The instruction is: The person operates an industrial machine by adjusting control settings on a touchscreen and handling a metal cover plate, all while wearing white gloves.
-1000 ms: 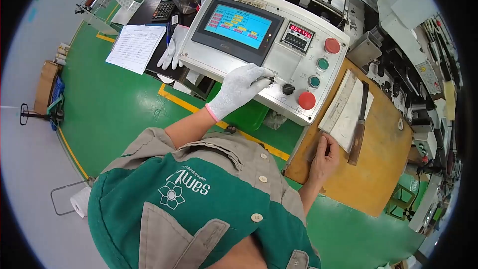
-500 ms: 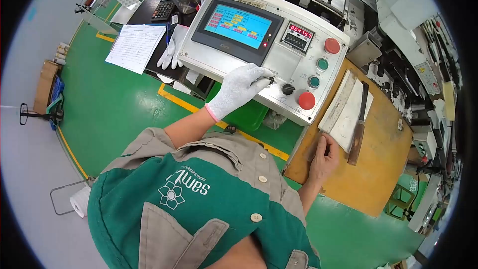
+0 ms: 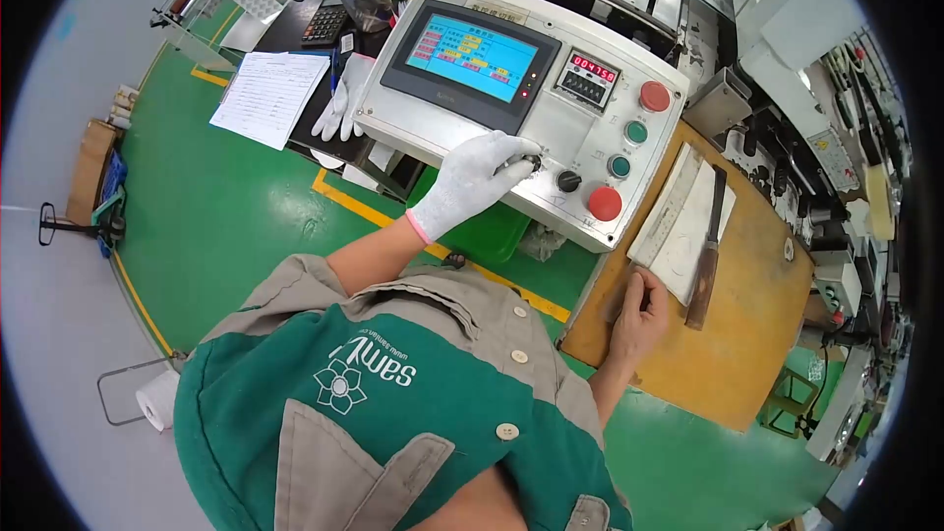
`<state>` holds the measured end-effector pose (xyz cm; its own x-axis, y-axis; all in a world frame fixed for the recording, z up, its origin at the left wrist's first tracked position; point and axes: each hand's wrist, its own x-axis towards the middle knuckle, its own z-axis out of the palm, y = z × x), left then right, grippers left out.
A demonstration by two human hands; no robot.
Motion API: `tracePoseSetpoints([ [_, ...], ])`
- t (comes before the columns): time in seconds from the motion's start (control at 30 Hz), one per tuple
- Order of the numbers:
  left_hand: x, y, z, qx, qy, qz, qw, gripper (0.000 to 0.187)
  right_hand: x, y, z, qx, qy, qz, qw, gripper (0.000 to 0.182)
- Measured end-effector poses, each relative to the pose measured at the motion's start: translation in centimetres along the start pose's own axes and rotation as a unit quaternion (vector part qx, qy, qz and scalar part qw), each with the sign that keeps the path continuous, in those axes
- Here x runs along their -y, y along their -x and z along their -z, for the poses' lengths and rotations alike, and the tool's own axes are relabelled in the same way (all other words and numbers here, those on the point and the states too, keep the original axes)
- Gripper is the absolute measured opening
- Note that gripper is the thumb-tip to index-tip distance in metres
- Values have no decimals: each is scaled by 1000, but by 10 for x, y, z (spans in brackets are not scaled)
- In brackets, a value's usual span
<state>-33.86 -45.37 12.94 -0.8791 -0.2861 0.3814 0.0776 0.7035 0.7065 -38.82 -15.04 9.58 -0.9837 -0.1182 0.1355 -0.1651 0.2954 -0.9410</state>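
Note:
My left hand [image 3: 474, 182], in a white knit glove with a pink cuff, pinches a small black knob [image 3: 535, 162] on the lower edge of the control panel [image 3: 433, 121]. A second black selector knob [image 3: 568, 180] sits just right of those fingers. My bare right hand [image 3: 639, 323] rests loosely curled on the yellow-brown tabletop [image 3: 742, 354], thumb and fingers a little apart, with nothing visible in it. Its fingertips are by the near end of a metal ruler [image 3: 665, 211] lying on white paper [image 3: 688, 251]. Beside the paper lies a long wooden-handled knife [image 3: 703, 285].
The panel carries a blue touchscreen [image 3: 472, 52], a red-digit counter [image 3: 588, 77], two green buttons and two red buttons [image 3: 605, 204]. Left of it are a written sheet [image 3: 267, 98], spare white gloves [image 3: 344, 103] and a calculator [image 3: 324, 25]. Machinery stands behind and right.
The counter display has gone from 004757 to 004758. My gloved hand stays at the knob, and my right hand has hardly moved.

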Motion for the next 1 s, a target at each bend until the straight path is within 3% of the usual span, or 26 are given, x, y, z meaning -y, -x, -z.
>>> tracePoseSetpoints([
  [0.93, -5, -1, -5, -29, -2, -29, 999, 18, 0, 0, 2, -12, 19, 24, 999, 15],
  [1.0, -6, 0, -3, -19, 21, -1, 1000, 19, 2, 2, -2, -22, 25, 0, 999, 12],
])
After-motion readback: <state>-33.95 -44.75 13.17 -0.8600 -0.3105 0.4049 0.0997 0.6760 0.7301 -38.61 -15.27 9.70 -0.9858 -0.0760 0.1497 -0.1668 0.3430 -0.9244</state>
